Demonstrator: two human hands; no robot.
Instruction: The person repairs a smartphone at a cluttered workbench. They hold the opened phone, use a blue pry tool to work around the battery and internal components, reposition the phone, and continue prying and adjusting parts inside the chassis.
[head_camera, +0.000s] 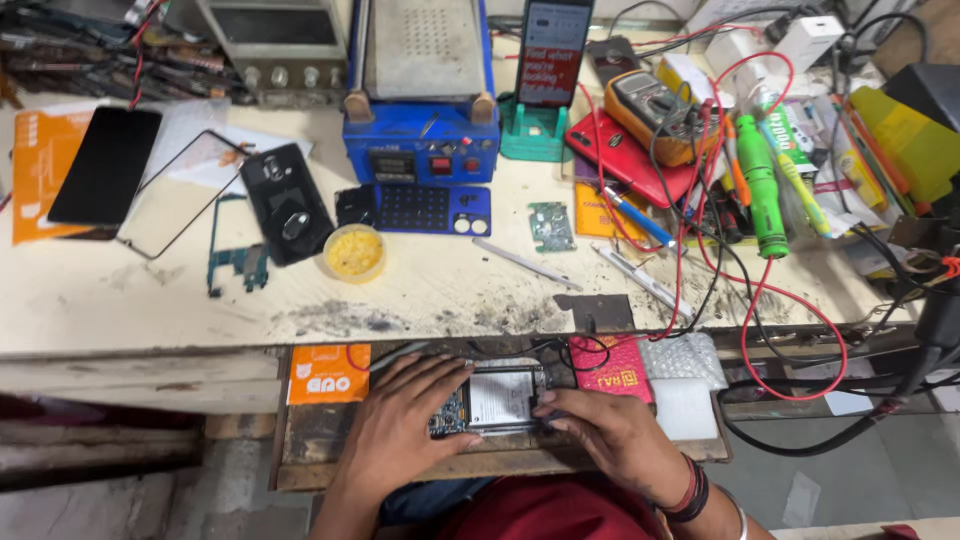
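An opened phone (497, 399) with its back off lies on a pulled-out wooden drawer board (310, 440) below the workbench, showing a circuit board and a pale battery. My left hand (405, 415) rests over the phone's left end, fingers spread on the circuit board. My right hand (610, 430) presses its fingertips on the phone's right end; dark bands ring that wrist. Neither hand holds a tool.
The worn bench (420, 290) carries a blue heating station (420, 130), a phone on a green stand (548, 60), a multimeter (650, 110), red wires (790, 310), a green tool (765, 190), tweezers (525, 263), a yellow paste tub (355, 252), loose boards, a black screen (105, 165).
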